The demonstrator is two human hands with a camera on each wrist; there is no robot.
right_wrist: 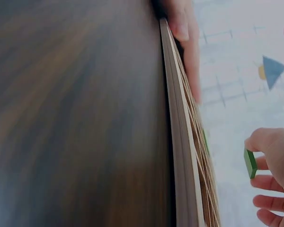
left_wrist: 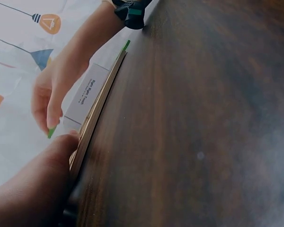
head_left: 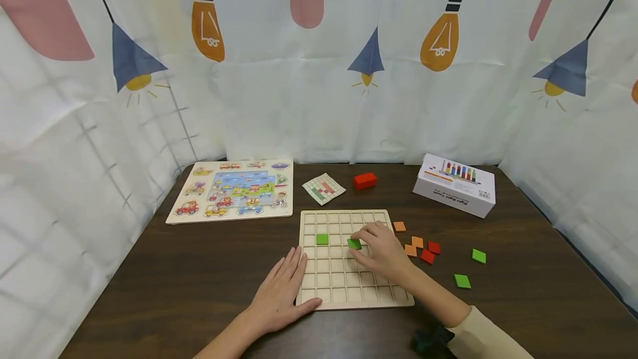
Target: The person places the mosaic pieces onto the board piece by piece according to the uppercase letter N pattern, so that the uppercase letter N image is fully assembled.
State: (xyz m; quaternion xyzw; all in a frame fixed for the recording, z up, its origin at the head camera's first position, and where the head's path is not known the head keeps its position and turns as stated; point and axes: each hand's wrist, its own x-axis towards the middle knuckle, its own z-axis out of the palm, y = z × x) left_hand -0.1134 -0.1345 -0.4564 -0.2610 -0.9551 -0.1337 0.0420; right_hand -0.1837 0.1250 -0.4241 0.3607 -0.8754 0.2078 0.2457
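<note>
A wooden grid board [head_left: 330,280] lies on the table, with one green tile [head_left: 322,239] in a cell of its upper left part. The left hand [head_left: 284,295] rests with straight fingers along the board's left edge, its thumb at the lower left corner. Above the upper middle cells, the right hand [head_left: 382,254] pinches a second green tile [head_left: 354,244] between thumb and fingers. In the right wrist view that green tile [right_wrist: 250,163] is held clear of the board [right_wrist: 182,123] by the right hand [right_wrist: 279,165].
Right of the board lie orange tiles [head_left: 417,242], red tiles [head_left: 427,256] and two green tiles [head_left: 462,281]. Behind it are a patterned card [head_left: 323,189], a red block [head_left: 365,180] and a white box [head_left: 454,186]. A picture puzzle board [head_left: 186,195] lies at the back left.
</note>
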